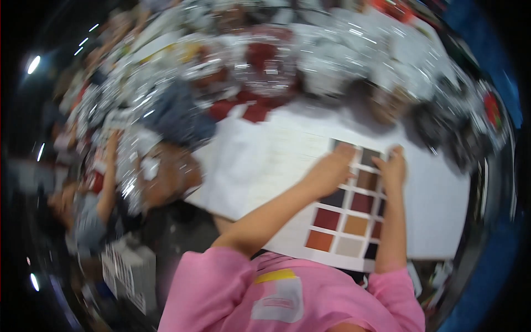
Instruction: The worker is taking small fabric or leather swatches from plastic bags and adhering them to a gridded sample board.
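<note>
In front of me a white card (357, 217) with rows of coloured square swatches lies tilted on the white tabletop. The squares run through dark grey, brown, maroon, tan, rust and pale beige. My left hand (333, 167) rests over the card's upper left part, fingers apart and covering some dark swatches. At its upper right edge is my right hand (394, 167), its thumb set apart from the fingers beside a dark grey square (369, 157). Neither hand visibly holds a loose thing; the fingers are somewhat blurred.
Clear plastic bags of dark red (263, 58), white, brown and black pieces heap along the table's far side. A brown bagged bundle (168, 171) lies at left. Pale paper sheets (274, 166) are beside the card. Another person (91, 216) sits far left, near a box (130, 271).
</note>
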Action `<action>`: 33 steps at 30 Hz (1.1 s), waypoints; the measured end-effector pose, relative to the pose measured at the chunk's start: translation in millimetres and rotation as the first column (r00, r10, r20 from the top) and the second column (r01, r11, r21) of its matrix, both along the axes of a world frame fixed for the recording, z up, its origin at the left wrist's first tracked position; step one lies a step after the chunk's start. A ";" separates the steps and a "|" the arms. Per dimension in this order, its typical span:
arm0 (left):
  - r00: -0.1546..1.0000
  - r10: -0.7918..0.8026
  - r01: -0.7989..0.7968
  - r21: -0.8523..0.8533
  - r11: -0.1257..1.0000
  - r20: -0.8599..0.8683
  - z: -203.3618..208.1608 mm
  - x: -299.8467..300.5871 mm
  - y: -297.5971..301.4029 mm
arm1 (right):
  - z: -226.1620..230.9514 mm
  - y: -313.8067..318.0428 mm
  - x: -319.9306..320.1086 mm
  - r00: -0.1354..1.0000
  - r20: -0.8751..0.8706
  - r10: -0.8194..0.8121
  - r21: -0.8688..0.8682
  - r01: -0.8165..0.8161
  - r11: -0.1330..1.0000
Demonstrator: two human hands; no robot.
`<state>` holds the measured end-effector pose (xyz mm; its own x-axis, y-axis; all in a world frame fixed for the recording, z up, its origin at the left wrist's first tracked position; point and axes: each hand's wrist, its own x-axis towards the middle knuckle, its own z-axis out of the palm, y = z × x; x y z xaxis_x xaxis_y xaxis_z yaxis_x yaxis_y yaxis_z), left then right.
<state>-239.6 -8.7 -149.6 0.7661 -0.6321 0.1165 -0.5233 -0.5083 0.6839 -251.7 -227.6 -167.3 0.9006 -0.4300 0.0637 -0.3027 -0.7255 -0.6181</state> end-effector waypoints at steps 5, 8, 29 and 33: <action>0.896 0.325 -0.250 -0.262 0.932 0.302 96.6 -26.4 95.1 | 51.4 34.4 7.8 0.999 0.022 0.042 -0.182 -0.038 0.983; 0.601 0.685 -0.564 -0.389 0.729 0.412 165.0 -47.4 211.9 | 77.6 99.6 35.0 0.870 0.296 0.394 -0.174 -0.356 0.918; 0.325 0.946 -0.943 -0.080 0.324 0.003 180.1 -86.5 406.4 | 182.6 536.1 178.9 0.440 -0.199 0.876 -0.333 -0.871 0.362; 0.271 0.943 -0.907 -0.276 0.317 0.193 182.1 -92.3 411.3 | 166.1 548.7 186.9 0.523 -0.032 0.852 -0.115 -0.848 0.517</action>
